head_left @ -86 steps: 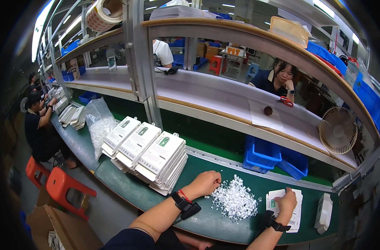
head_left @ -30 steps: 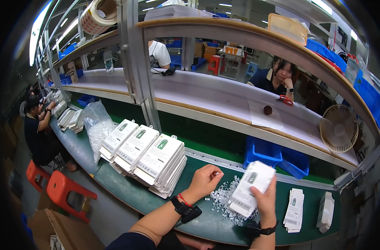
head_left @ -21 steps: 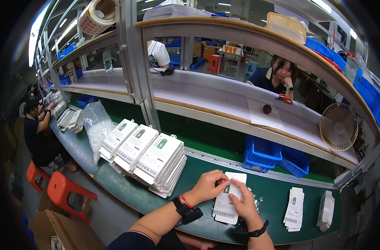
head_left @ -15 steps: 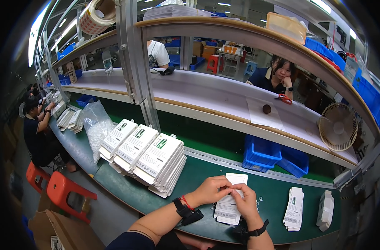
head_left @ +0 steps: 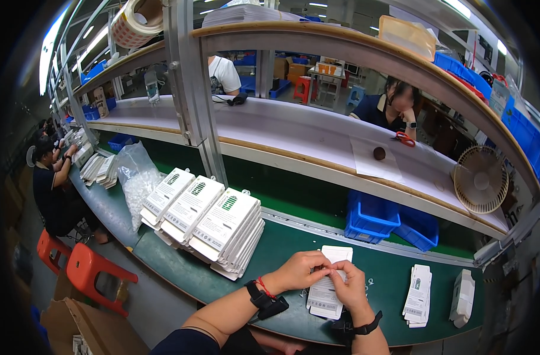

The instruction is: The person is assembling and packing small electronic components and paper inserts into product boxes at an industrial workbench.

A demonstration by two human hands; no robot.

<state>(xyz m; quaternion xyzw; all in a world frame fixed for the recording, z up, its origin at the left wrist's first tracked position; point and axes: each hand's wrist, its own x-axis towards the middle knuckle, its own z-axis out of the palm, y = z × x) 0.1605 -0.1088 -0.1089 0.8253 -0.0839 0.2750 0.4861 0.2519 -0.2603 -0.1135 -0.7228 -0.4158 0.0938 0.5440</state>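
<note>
Above a flat white printed carton (head_left: 324, 296) on the green bench, both my hands meet fingertip to fingertip. My left hand (head_left: 304, 270) is closed in a pinch, and my right hand (head_left: 350, 286) pinches against it from the other side. Whatever sits between the fingertips is too small to make out. Small clear-white ring-shaped pieces (head_left: 370, 282) lie scattered beside my right hand. To the left stand tall stacks of flat white cartons (head_left: 225, 222). A smaller carton pile (head_left: 418, 296) and a white carton standing on its side (head_left: 462, 299) are on the right.
Behind the stacks leans a clear bag of small white pieces (head_left: 141, 183). Blue bins (head_left: 370, 219) sit beneath the raised shelf (head_left: 282, 133), which holds red-handled scissors (head_left: 405, 139) and a fan (head_left: 480, 179). A person (head_left: 388, 109) sits opposite. Red stools (head_left: 95, 272) and a cardboard box (head_left: 92, 325) stand left.
My hands stay pinched together in nearly the same place, with slight finger movement. The carton under them has shifted a little to the right. The stacks have not moved.
</note>
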